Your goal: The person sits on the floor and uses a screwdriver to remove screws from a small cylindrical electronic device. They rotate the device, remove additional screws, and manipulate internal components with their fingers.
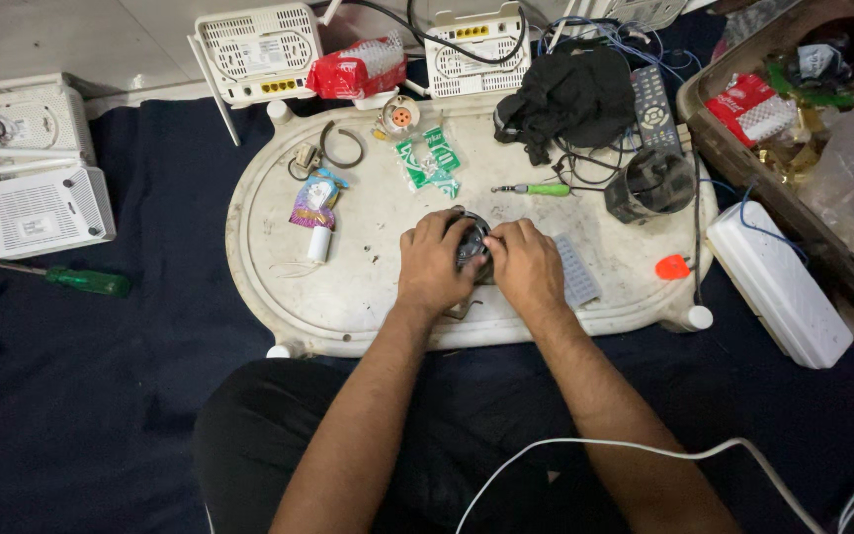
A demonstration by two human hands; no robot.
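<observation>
A small dark round part [472,244] sat near the middle of the white oval bench [348,297], so covered by the two hands that its kind could not be made out. The left hand [434,265] and right hand [526,267] each had a closed grip on it from either side, fingers curled over its top. Beside the right hand lay a pale ribbed strip [575,269], farther off a green-handled screwdriver [538,189], and a black cloth heap [565,99] hid part of the cables behind it.
</observation>
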